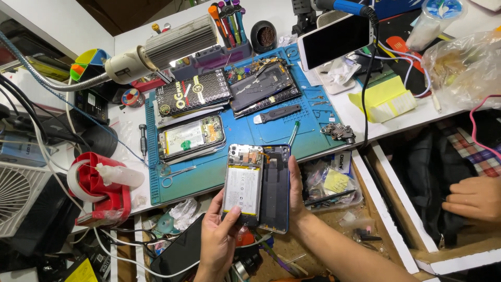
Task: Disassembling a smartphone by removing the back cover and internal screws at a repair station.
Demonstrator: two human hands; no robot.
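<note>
While both hands' fingers grip one opened phone (255, 185) — left hand (218, 237), right hand (298, 201) — another lies on the mat (240, 137).

mat (308, 112): blue matt rubber | lamp head (180, 40): ribbed metal | bag (462, 65): clear glossy plastic

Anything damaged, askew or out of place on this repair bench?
The phone in both hands is opened, its battery and boards exposed. Another opened phone lies askew on the blue mat, and small parts are scattered near the mat's far edge.
</note>
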